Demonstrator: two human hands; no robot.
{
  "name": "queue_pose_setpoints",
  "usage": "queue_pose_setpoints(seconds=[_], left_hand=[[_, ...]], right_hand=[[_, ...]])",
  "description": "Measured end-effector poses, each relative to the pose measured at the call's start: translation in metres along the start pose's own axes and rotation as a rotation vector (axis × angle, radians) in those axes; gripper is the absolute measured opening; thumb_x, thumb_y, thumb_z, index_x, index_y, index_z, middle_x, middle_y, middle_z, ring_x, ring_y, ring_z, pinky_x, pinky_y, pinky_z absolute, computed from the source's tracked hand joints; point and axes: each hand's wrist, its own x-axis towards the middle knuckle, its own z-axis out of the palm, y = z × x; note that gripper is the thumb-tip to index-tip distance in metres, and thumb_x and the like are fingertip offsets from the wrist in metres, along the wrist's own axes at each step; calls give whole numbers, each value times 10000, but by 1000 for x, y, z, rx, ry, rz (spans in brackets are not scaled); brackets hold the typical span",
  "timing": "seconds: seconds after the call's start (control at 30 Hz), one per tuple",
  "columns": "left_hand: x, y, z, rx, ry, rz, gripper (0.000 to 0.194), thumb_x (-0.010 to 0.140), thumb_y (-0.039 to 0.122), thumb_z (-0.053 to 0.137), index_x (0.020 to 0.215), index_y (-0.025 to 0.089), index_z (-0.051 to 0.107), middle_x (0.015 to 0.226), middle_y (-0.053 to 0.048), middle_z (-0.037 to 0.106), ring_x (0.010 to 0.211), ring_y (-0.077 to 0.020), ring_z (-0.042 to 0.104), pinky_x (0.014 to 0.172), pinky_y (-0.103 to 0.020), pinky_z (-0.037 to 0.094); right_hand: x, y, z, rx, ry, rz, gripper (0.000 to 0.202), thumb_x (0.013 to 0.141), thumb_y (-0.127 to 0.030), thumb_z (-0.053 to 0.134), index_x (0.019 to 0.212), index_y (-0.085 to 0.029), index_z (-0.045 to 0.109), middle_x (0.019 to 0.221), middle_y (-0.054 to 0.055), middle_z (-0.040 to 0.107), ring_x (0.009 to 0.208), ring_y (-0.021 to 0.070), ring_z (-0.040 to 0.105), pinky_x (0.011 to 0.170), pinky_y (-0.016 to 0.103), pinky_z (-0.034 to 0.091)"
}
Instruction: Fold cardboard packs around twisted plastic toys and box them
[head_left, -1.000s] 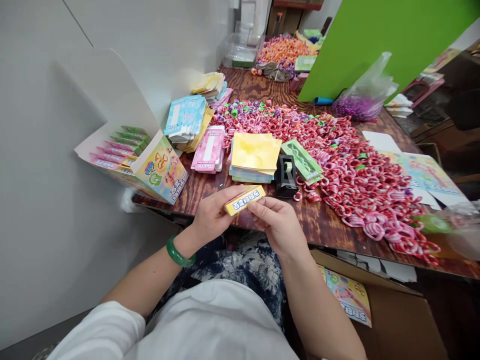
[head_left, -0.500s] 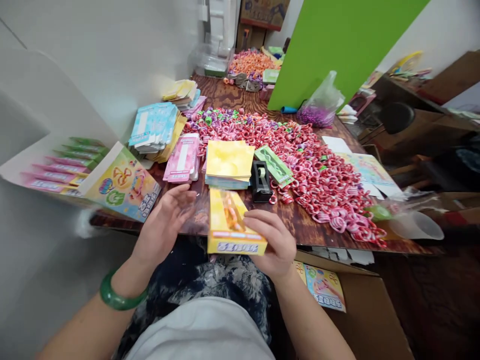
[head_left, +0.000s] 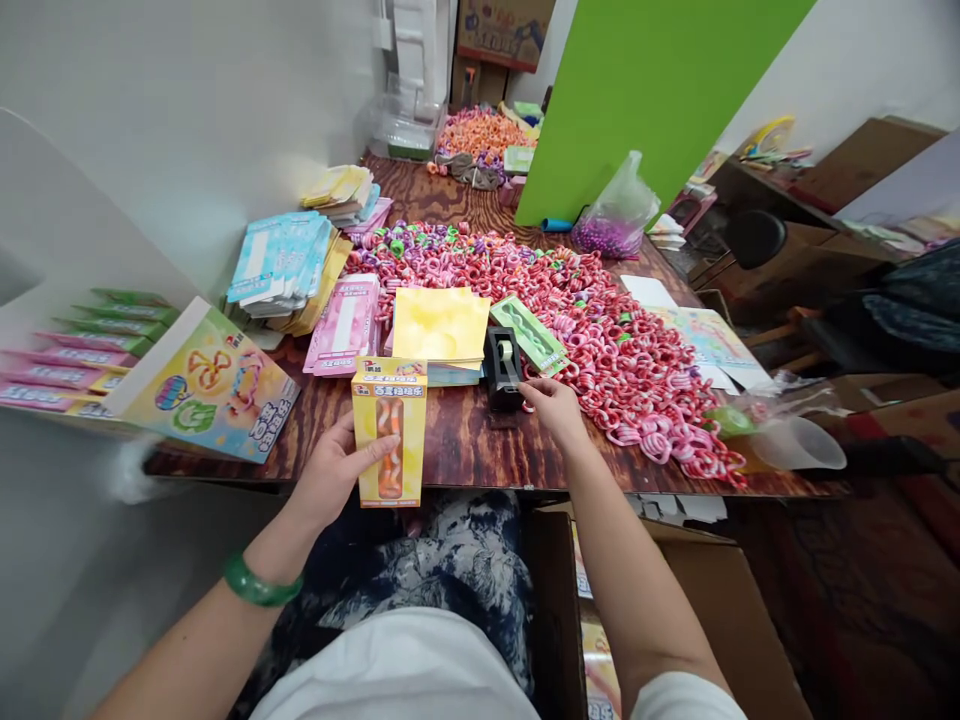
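Note:
My left hand (head_left: 331, 478) grips a yellow box (head_left: 412, 430) by its lower left side, thumb across the front. The box stands nearly upright at the table's front edge, and orange twisted pieces show through its window. At the near end of a black tape dispenser (head_left: 503, 370), my right hand (head_left: 556, 408) has its thumb and fingertips pinched together, touching or nearly touching it. Whatever lies between those fingertips is too small to make out. Behind the yellow box is a stack of yellow cards (head_left: 439, 322). A green box (head_left: 529, 333) lies beside the dispenser.
A large heap of red and pink twisted rings (head_left: 570, 320) covers the table (head_left: 450, 450). Pink boxes (head_left: 343, 325) and blue packs (head_left: 279, 262) are stacked to the left, near a display carton (head_left: 217, 385). A cardboard box (head_left: 720, 600) stands below on the right.
The yellow box has passed from my right hand to my left and been turned upright, further left. My right hand has moved up to the tape dispenser.

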Motion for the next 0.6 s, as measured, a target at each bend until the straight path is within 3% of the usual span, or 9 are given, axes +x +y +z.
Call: queue_pose_setpoints(seconds=[0.17, 0.23, 0.37, 0.47, 0.6], left_hand=[[2, -4, 2, 28, 9, 23, 570, 593, 339, 888, 1085, 192, 638, 1008, -42, 753, 836, -220, 729, 746, -336, 627], [3, -5, 2, 40, 8, 28, 573, 589, 344, 890, 1082, 191, 641, 1020, -47, 753, 852, -226, 729, 759, -340, 625], [5, -8, -1, 76, 8, 30, 579, 592, 354, 886, 1089, 186, 642, 1035, -64, 753, 856, -234, 728, 752, -344, 625], [7, -8, -2, 98, 24, 37, 576, 591, 367, 882, 1081, 183, 642, 1025, -64, 753, 836, -227, 726, 733, -336, 624], [9, -6, 2, 104, 19, 40, 591, 587, 390, 880, 1085, 189, 635, 1012, -57, 753, 837, -236, 727, 742, -358, 627]], right_hand=[[13, -3, 6, 196, -124, 112, 310, 500, -413, 801, 643, -166, 679, 500, -29, 554, 443, 100, 438, 456, 257, 349], [11, -5, 9, 292, -130, 143, 321, 472, -408, 809, 638, -182, 654, 478, -52, 512, 420, 82, 400, 436, 251, 363], [-2, -4, 6, 471, -92, 159, 379, 457, -452, 817, 681, -213, 625, 555, -55, 544, 519, 106, 531, 585, 292, 531], [-19, 2, 7, 537, -59, 155, 402, 432, -453, 833, 678, -208, 632, 657, -26, 614, 658, 123, 613, 707, 286, 557], [-35, 15, 19, 527, -6, 171, 422, 437, -499, 834, 644, -195, 628, 649, -16, 603, 631, 120, 583, 642, 277, 542]])
